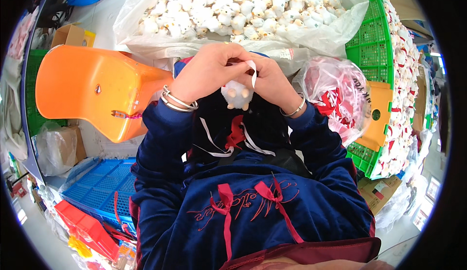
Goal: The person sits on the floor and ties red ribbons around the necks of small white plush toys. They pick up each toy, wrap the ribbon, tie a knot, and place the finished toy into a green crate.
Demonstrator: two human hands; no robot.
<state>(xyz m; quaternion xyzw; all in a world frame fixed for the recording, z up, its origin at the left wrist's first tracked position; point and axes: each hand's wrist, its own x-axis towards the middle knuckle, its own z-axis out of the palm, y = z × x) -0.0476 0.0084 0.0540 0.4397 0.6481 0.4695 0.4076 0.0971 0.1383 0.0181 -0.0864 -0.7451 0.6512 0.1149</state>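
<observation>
Both hands up at chest: left hand (206,73) and right hand (270,77) fingers pinching a small white plush toy (237,96) and its white ribbon (252,73), looks mid-tying; next probably needs ribbon pulled snug.

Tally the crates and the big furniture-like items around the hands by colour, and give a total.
Green crate: 1
Blue crate: 1
Red crate: 1
Orange chair: 1
Total: 4
Both hands, left hand and right hand, hold one small white plush toy with a white ribbon.
</observation>
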